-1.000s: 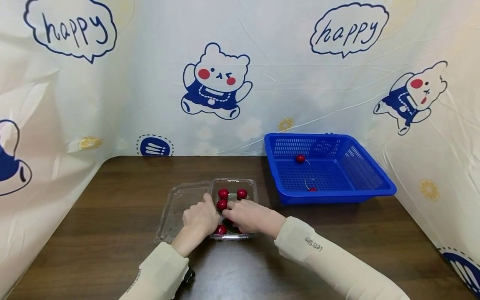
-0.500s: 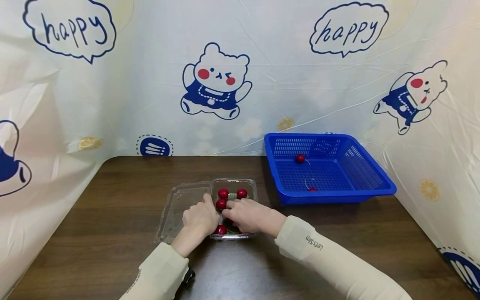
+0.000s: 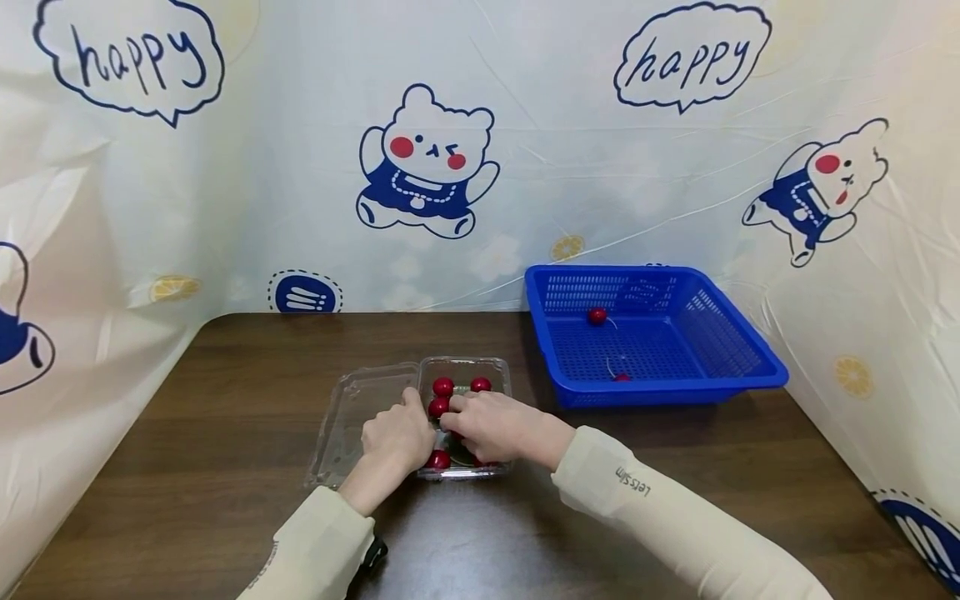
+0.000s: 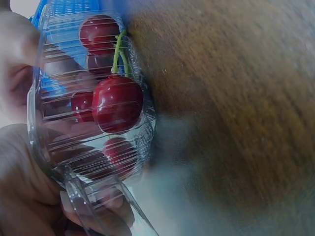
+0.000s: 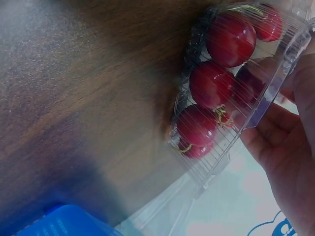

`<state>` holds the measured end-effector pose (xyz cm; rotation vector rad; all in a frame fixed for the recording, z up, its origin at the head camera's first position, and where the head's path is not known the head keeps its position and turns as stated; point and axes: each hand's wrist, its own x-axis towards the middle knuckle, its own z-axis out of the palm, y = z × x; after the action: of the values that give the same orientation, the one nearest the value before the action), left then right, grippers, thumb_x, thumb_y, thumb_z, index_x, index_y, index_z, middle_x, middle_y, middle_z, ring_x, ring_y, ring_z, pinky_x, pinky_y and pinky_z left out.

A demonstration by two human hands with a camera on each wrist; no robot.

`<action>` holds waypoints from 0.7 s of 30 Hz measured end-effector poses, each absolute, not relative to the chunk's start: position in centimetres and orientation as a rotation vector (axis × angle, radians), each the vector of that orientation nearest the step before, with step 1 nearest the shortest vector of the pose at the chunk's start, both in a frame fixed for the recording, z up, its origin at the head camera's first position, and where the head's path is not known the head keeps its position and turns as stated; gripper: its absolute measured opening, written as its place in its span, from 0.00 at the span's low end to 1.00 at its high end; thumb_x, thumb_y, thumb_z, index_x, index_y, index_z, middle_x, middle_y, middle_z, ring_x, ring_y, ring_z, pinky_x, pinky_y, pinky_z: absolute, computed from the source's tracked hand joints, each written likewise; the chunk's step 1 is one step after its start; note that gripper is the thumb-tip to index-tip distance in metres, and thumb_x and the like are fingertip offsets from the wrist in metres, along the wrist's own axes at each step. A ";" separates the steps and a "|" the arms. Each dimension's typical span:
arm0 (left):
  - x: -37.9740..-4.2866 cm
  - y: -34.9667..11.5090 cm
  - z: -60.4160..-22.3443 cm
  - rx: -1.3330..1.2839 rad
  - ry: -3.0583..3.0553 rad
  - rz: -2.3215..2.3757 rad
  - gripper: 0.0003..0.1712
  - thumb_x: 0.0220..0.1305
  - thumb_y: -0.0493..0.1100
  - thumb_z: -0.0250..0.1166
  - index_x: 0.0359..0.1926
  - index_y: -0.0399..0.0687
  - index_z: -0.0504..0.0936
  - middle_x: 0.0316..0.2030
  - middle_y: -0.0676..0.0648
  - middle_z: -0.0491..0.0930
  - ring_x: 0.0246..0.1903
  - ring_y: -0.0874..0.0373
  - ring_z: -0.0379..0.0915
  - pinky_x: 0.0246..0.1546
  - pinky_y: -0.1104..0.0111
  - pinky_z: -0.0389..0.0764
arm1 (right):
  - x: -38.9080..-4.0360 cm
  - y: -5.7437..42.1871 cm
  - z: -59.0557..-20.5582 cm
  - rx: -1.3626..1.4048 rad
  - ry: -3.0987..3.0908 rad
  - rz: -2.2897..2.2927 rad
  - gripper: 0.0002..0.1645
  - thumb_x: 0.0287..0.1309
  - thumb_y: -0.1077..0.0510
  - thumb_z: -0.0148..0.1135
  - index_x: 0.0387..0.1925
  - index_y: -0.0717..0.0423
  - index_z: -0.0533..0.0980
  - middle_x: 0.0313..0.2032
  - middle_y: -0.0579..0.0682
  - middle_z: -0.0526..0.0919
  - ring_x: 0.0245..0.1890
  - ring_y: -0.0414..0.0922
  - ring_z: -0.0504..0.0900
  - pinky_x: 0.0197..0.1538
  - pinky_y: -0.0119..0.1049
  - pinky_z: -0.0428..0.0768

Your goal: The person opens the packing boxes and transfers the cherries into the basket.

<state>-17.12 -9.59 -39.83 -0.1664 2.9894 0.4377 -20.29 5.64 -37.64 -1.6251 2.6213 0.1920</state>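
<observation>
Brown table [image 3: 277,346]: left hand [image 3: 397,435] grips clear box [image 3: 465,472] at nine o'clock; right hand [image 3: 497,425], grasp indiscernible; cherries [image 4: 118,104] probably light, slick, best pinched equatorially.

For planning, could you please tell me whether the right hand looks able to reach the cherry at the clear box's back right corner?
Probably yes: the right hand is close by that cherry, and the lid, open at the left, leaves it uncovered.

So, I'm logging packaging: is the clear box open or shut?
Open: its lid lies spread to the left, and the right hand reaches in among cherries.
</observation>
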 end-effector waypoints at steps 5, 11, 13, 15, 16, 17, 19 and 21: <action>-17.1 -9.7 -39.7 -0.157 2.993 0.440 0.16 0.61 0.44 0.55 0.42 0.35 0.67 0.26 0.33 0.82 0.22 0.41 0.77 0.24 0.50 0.79 | -20.3 5.6 -37.4 -1.609 2.623 0.202 0.15 0.58 0.58 0.62 0.48 0.52 0.79 0.43 0.51 0.84 0.39 0.44 0.81 0.49 0.36 0.83; -17.1 -9.7 -39.7 -0.153 2.991 0.438 0.16 0.60 0.44 0.56 0.41 0.35 0.67 0.25 0.34 0.82 0.22 0.41 0.77 0.24 0.50 0.79 | -20.5 5.9 -37.0 -1.610 2.654 0.169 0.16 0.57 0.58 0.63 0.49 0.51 0.79 0.45 0.51 0.85 0.40 0.44 0.82 0.51 0.37 0.83; -17.1 -9.7 -39.7 -0.152 2.990 0.438 0.15 0.60 0.44 0.55 0.41 0.35 0.67 0.25 0.34 0.82 0.22 0.41 0.77 0.24 0.50 0.79 | -20.6 6.0 -36.8 -1.615 2.668 0.154 0.17 0.57 0.58 0.63 0.50 0.50 0.79 0.44 0.51 0.85 0.40 0.44 0.82 0.51 0.37 0.83; -17.1 -9.7 -39.7 -0.153 2.989 0.436 0.16 0.60 0.44 0.56 0.42 0.35 0.67 0.25 0.34 0.82 0.22 0.41 0.77 0.24 0.50 0.79 | -20.7 6.2 -36.5 -1.616 2.680 0.141 0.17 0.57 0.58 0.63 0.50 0.50 0.78 0.43 0.51 0.85 0.38 0.45 0.82 0.49 0.37 0.83; -17.1 -9.7 -39.7 -0.156 2.988 0.434 0.16 0.60 0.44 0.56 0.42 0.35 0.67 0.25 0.34 0.82 0.22 0.41 0.77 0.24 0.50 0.79 | -20.7 6.2 -36.4 -1.610 2.684 0.135 0.18 0.57 0.57 0.63 0.51 0.50 0.78 0.43 0.51 0.85 0.38 0.45 0.82 0.49 0.38 0.83; -17.1 -9.7 -39.7 -0.156 2.986 0.431 0.16 0.60 0.44 0.56 0.42 0.35 0.67 0.25 0.34 0.82 0.22 0.41 0.77 0.24 0.50 0.79 | -20.8 6.3 -36.3 -1.599 2.686 0.127 0.18 0.57 0.57 0.63 0.51 0.50 0.78 0.42 0.51 0.84 0.38 0.45 0.81 0.49 0.38 0.83; -17.2 -9.7 -39.8 -0.158 2.981 0.426 0.17 0.60 0.44 0.56 0.43 0.35 0.67 0.26 0.34 0.82 0.22 0.41 0.77 0.24 0.50 0.79 | -20.9 6.3 -36.1 -1.579 2.688 0.113 0.18 0.57 0.57 0.63 0.51 0.51 0.79 0.42 0.51 0.84 0.39 0.45 0.81 0.50 0.38 0.83; -17.2 -9.7 -39.7 -0.162 2.973 0.424 0.17 0.60 0.44 0.57 0.43 0.35 0.67 0.25 0.34 0.81 0.21 0.42 0.76 0.24 0.51 0.79 | -20.9 6.3 -36.0 -1.564 2.687 0.105 0.18 0.58 0.58 0.63 0.51 0.51 0.79 0.42 0.51 0.84 0.39 0.45 0.81 0.50 0.38 0.83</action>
<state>-17.16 -9.72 -39.75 -0.1616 2.9731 0.4244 -20.88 6.33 -36.02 -1.5645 2.6868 0.1045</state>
